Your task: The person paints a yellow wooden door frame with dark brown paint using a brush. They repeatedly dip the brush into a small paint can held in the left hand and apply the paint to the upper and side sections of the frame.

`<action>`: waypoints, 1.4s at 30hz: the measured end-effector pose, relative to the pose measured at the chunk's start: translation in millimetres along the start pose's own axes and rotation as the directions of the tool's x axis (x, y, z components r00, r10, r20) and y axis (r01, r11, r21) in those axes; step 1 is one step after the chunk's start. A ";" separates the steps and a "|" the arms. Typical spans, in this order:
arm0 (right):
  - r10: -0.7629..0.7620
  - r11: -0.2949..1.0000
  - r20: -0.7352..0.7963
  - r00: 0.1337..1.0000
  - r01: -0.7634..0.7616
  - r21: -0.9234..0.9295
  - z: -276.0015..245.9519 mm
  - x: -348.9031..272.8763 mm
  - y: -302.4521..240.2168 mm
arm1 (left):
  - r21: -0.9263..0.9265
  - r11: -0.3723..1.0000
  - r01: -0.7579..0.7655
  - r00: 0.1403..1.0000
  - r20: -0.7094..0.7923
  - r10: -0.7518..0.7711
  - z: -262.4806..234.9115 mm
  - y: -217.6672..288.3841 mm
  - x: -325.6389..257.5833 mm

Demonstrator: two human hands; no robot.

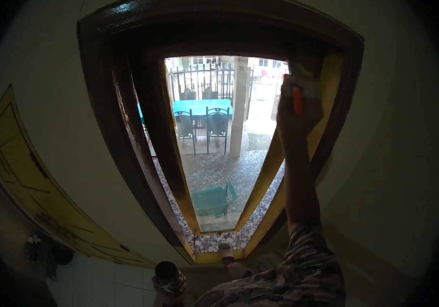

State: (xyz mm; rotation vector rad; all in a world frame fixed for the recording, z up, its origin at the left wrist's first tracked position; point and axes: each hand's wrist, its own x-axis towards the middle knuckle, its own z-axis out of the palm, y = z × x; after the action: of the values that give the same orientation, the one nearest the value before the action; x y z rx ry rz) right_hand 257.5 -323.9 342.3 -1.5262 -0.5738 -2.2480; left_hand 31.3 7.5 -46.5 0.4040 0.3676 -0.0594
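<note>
My right hand [301, 112], at the end of a raised arm, is closed round an orange-red-handled tool [297, 101]. Its working end is dim, so its exact kind is unclear. The hand is by the upper right of a window sash [260, 187], dark brown on top and left, yellowish on the lower right. Low in the view, my left hand [159, 287] appears wrapped round a small container with a dark round top [167, 270]; shadow hides details. A small pale-and-dark object [225, 254] is at the bottom of the window frame.
A dark brown outer frame [127, 153] surrounds the glass. A yellow panelled door [25, 169] stands to the left, above pale floor tiles [112, 284]. Beyond the glass are a green chair [211, 199], a blue-topped table [204, 106], dark chairs [217, 123] and a pillar [239, 112].
</note>
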 end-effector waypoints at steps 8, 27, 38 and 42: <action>0.114 0.985 -0.091 0.989 -0.102 0.136 22.4 -5.2 -26.2 | -0.008 0.998 -0.066 0.997 0.034 0.066 3.4 4.7 -4.9; 0.077 0.867 0.135 0.988 -0.133 0.479 106.6 -14.4 -148.9 | -0.109 0.979 -0.171 0.985 -0.027 0.169 -8.2 3.0 -24.2; 0.566 0.563 0.042 0.823 -0.423 0.710 56.7 -22.6 -34.2 | -0.075 0.987 -0.142 0.990 -0.013 0.142 -9.6 8.6 -16.3; 0.420 0.893 -0.249 0.873 -0.350 0.282 1.4 -10.9 5.8 | -0.081 0.983 -0.164 0.986 -0.015 0.164 -10.4 15.8 -18.3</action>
State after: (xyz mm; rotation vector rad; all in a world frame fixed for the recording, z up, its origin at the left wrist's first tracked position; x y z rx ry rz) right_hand 265.4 -327.4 333.3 -1.0417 -0.3760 -1.9695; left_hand 12.7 25.8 -42.9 0.3527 0.3425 0.1179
